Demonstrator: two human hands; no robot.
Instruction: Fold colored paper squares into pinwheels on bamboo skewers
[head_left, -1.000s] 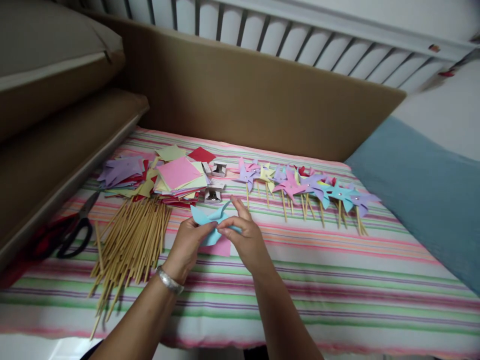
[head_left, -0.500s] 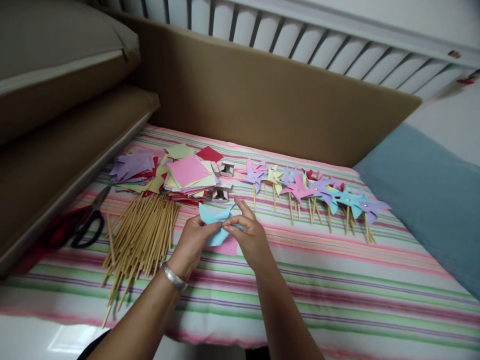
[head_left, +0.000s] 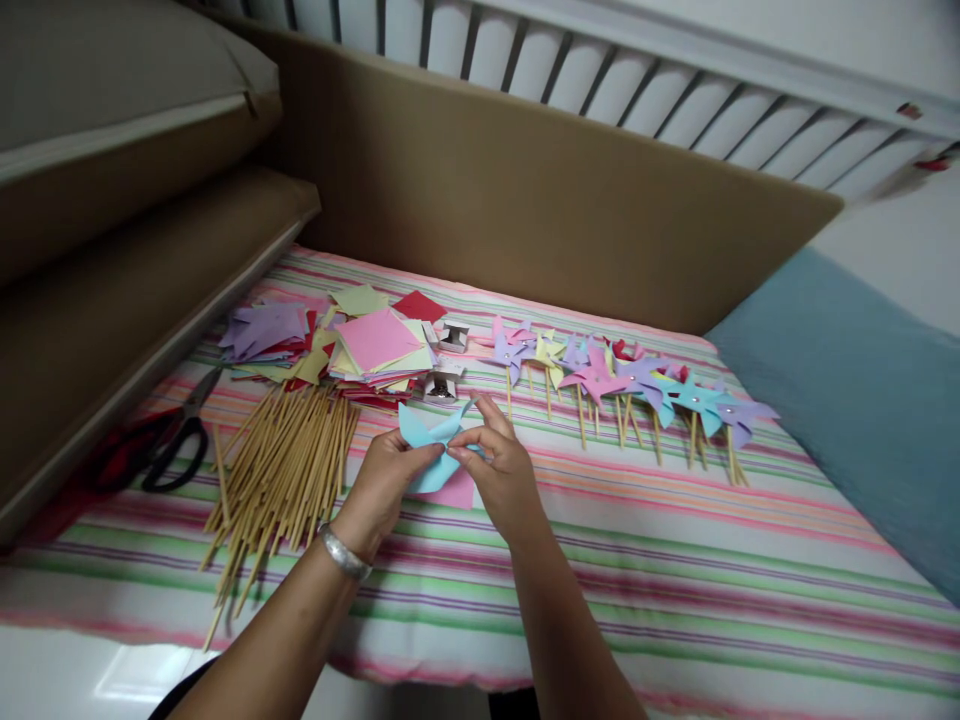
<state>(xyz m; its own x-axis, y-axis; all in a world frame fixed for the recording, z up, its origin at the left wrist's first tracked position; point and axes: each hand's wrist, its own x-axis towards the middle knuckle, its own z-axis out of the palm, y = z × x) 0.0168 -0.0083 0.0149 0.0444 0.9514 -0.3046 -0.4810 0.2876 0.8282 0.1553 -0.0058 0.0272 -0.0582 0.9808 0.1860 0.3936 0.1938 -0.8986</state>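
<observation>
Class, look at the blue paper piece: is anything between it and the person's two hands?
Nothing visible. The left hand and right hand both pinch the blue paper piece directly, above a pink sheet.

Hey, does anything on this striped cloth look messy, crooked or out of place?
Nothing looks damaged. The sticks lie in a loose fanned pile, a few strays splayed toward the near edge. The paper squares are stacked unevenly, corners jutting. The pinwheels overlap in a rough row. Both hands hold a blue paper.
</observation>
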